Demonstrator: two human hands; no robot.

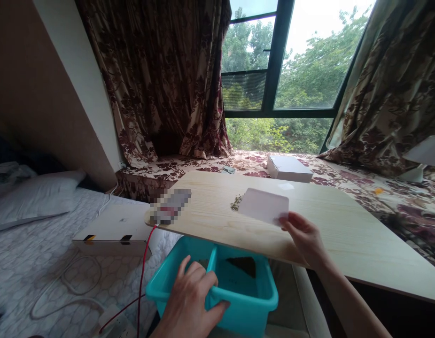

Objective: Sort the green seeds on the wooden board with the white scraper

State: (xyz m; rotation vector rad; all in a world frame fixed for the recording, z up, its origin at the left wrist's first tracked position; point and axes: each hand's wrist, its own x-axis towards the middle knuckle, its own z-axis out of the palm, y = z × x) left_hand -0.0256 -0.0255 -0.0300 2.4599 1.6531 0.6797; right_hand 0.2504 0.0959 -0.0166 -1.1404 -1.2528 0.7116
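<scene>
Left grip [194, 293] clasps a teal bin [249, 300], bottom centre; right grip [304, 237] pinches a white card [264, 205]; a jolt could scatter the green grains [236, 203] beside it.

Straight ahead of me, a wide dark-framed glass window [307, 80] lets in bright daylight, with leafy green trees [311, 72] beyond it. A heavy brown-and-cream floral fabric curtain [161, 70] hangs to its left, and a matching patterned fabric curtain [386, 89] to its right. Below runs a broad ledge covered in maroon-and-cream floral cloth [203, 165], where a white-shaded lamp [427, 150] stands at my far right. A pale wood-grain tabletop [344, 225] stretches before me. On my left, a shadowed plain wall [30, 84] rises behind a bed with a white quilted cover [30, 263] and a pale pillow [37, 197].
</scene>
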